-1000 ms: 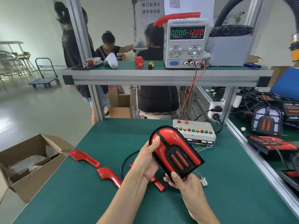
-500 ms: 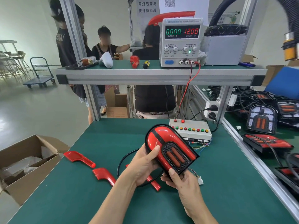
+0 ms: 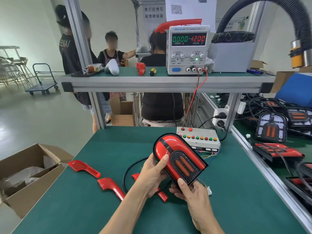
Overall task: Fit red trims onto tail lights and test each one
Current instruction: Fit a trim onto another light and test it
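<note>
Left hand [image 3: 152,176] and right hand [image 3: 194,194] both grip the tail light [image 3: 179,159] above the green table [image 3: 236,191], thumbs on its face

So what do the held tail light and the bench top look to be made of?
Tail light: glossy red moulded plastic, going by the sharp highlights, set in a matte black frame with a perforated insert. Bench top: matte green mat, probably rubber or vinyl, with no glare; its edge rails look like brushed aluminium.
</note>
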Demonstrator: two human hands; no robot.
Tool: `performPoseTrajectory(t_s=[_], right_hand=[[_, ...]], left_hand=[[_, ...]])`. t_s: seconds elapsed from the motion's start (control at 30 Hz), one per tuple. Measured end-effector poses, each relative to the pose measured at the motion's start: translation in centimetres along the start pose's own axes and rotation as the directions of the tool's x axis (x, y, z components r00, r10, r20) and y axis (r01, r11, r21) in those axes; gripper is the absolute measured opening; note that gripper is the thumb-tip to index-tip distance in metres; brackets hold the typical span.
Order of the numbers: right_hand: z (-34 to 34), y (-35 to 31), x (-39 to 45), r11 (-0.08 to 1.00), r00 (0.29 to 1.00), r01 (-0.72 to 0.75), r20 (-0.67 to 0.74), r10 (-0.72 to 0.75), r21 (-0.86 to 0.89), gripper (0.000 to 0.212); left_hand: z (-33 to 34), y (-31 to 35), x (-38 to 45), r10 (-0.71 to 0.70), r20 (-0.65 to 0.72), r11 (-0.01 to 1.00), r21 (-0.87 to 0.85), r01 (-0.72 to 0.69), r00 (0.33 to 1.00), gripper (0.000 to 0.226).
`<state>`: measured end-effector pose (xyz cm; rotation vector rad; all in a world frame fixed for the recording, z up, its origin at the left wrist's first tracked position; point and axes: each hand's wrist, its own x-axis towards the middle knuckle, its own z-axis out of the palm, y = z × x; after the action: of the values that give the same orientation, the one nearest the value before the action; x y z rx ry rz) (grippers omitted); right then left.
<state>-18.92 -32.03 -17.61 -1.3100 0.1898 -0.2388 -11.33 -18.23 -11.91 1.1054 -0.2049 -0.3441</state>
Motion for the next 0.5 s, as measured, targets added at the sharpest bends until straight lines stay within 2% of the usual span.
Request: performPoseTrajectory(t_s=[0.17, 0.37, 0.43, 0.5], right_hand=[[0.21, -0.13, -0.08, 1.000, 1.000, 0.010, 0.022, -0.010, -0.009, 0.021], [0.14, -0.08, -0.19, 1.000, 1.000, 0.015, -0.011, -0.015, -0.019, 0.039], [0.10, -0.01, -0.12, 1.000, 1.000, 0.015, -0.016, -0.015, -0.018, 0.038], [0.23, 0.10, -0.07, 1.000, 1.000, 0.013, -0.001, -0.013, -0.015, 0.038]], left_hand=[[-0.79, -0.74, -0.41, 0.005, 0.102, 0.998, -0.056, 0.001, 0.995, 0.054], [-0.30, -0.99, -0.29, 0.048, 0.042, 0.997, 0.054, -0.050, 0.998, 0.050], [-0.28, -0.80, -0.09, 0.017, 0.046, 0.999, 0.033, -0.019, 0.999, 0.049], [-0.29, -0.35, 0.15, -0.053, 0.029, 0.999, 0.005, 0.053, 0.998, 0.059]])
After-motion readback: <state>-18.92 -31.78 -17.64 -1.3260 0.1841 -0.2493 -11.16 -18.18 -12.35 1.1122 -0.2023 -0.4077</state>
